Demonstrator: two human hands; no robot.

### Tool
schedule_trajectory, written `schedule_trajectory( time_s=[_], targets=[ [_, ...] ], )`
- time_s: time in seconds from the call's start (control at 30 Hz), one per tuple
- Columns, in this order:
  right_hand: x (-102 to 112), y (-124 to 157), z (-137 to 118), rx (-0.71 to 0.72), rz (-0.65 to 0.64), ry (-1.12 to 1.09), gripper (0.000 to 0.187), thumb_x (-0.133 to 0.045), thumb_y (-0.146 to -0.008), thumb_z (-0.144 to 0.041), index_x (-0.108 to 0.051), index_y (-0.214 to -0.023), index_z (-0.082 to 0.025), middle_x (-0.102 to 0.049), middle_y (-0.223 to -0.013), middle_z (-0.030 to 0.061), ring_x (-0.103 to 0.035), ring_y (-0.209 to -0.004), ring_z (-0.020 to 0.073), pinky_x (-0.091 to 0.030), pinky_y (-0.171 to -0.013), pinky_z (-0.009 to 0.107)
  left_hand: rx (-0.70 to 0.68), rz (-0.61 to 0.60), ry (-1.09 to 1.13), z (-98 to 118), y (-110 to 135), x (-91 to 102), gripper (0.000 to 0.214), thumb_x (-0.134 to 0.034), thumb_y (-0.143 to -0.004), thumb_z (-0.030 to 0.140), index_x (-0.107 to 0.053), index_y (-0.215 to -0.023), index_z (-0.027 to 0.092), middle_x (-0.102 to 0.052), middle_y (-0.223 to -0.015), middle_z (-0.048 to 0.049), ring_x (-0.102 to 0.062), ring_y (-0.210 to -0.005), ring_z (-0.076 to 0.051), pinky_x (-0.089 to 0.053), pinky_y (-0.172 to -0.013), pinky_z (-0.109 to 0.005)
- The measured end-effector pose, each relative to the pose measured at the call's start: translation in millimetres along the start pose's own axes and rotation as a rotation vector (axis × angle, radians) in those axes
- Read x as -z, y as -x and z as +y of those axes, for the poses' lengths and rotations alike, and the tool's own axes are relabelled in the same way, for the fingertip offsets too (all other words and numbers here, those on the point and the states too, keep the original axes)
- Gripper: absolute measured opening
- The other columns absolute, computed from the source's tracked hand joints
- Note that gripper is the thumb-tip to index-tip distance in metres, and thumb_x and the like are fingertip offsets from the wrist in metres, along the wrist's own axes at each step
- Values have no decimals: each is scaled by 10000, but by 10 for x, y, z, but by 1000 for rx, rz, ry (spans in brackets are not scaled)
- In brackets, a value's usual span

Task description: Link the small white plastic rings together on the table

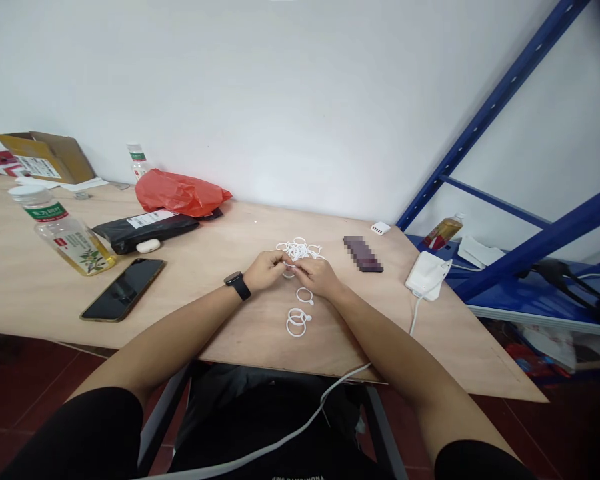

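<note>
My left hand and my right hand meet at the middle of the table, fingertips pinched together. Between them is a white plastic ring, partly covered by the fingers; its fine detail is too small to make out. Just beyond the fingertips lies a tangled pile of white rings. Closer to me, a single ring with a small round tab lies flat. Below it, more loose rings overlap each other. A black watch is on my left wrist.
Left of my arm lie a phone, a tea bottle, a white earbud case, a black parcel and a red bag. On the right are a pixelated dark object, a white charger with its cable, and a blue rack.
</note>
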State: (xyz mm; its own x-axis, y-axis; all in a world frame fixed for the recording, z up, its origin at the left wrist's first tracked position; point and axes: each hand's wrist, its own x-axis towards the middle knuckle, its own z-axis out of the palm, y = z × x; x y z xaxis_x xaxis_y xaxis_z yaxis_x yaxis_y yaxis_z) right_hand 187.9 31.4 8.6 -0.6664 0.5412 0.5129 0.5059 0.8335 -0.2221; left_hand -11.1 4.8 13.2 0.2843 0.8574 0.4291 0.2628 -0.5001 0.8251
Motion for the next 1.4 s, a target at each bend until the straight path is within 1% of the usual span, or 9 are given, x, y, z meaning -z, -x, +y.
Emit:
schedule_trajectory(
  time_s=[0.3,0.5,0.6,0.7,0.8,0.97,1.13,1.27,1.4],
  targets=[
    [1,-12,-24,8,5,17,280,-478,-968,-378,-692,-900,-211,-717,-823,50,-639,-761,161,-425,-694,257,-73,23,-72,-112,-8,-23,246,-447,-755,56,-670,-824,132,-692,-804,-29,-632,-760,-135,-505,-752,-264],
    [-17,-22,85,-208,170,34,230,-522,-942,-351,-709,-951,-217,-735,-867,46,-659,-789,174,-464,-735,270,-240,153,-271,26,53,-17,387,-527,-807,105,-609,-1179,170,-586,-1165,-105,-602,-907,-155,-521,-735,-270],
    [-9,-22,170,-314,219,52,214,-575,-900,-323,-713,-1027,-220,-739,-869,36,-665,-775,180,-485,-742,283,-369,-97,-327,116,81,-33,290,-540,-836,137,-655,-1094,203,-618,-1073,-77,-594,-997,-183,-507,-884,-323],
    [-1,-27,201,-364,208,55,258,-603,-868,-298,-702,-1099,-237,-739,-832,13,-666,-750,182,-498,-736,291,-416,-353,-356,140,103,-88,209,-554,-860,192,-698,-1010,216,-640,-1057,-74,-612,-995,-191,-494,-916,-324],
    [-2,-30,180,-365,214,32,242,-597,-868,-295,-710,-1076,-242,-738,-817,9,-667,-733,177,-504,-734,289,-418,-438,-390,103,116,-142,169,-594,-846,216,-719,-960,213,-639,-1068,-86,-624,-990,-207,-496,-899,-317],
    [-15,-17,148,-344,226,-5,210,-569,-882,-292,-719,-1012,-223,-746,-871,29,-680,-764,179,-512,-753,293,-365,-473,-436,11,113,-127,127,-588,-866,222,-711,-893,203,-645,-1044,-78,-626,-977,-199,-491,-886,-307],
    [-3,-6,156,-312,246,-60,235,-511,-911,-280,-707,-1026,-222,-749,-943,40,-688,-833,190,-517,-785,300,-326,-403,-438,-19,84,-73,184,-501,-941,281,-664,-955,196,-638,-1085,-80,-610,-1009,-191,-472,-911,-312],
    [20,2,160,-298,300,-85,293,-456,-925,-246,-668,-1123,-205,-733,-1039,59,-681,-893,197,-513,-824,308,-204,-183,-443,-2,41,-18,198,-432,-973,303,-598,-987,198,-670,-1014,-67,-619,-950,-194,-471,-855,-315],
    [25,19,132,-229,245,-129,329,-471,-909,-233,-628,-1197,-207,-721,-1025,58,-671,-849,182,-518,-786,292,-67,-38,-425,-2,21,38,189,-394,-985,326,-532,-981,197,-670,-888,-46,-626,-796,-187,-457,-715,-292]
  ],
)
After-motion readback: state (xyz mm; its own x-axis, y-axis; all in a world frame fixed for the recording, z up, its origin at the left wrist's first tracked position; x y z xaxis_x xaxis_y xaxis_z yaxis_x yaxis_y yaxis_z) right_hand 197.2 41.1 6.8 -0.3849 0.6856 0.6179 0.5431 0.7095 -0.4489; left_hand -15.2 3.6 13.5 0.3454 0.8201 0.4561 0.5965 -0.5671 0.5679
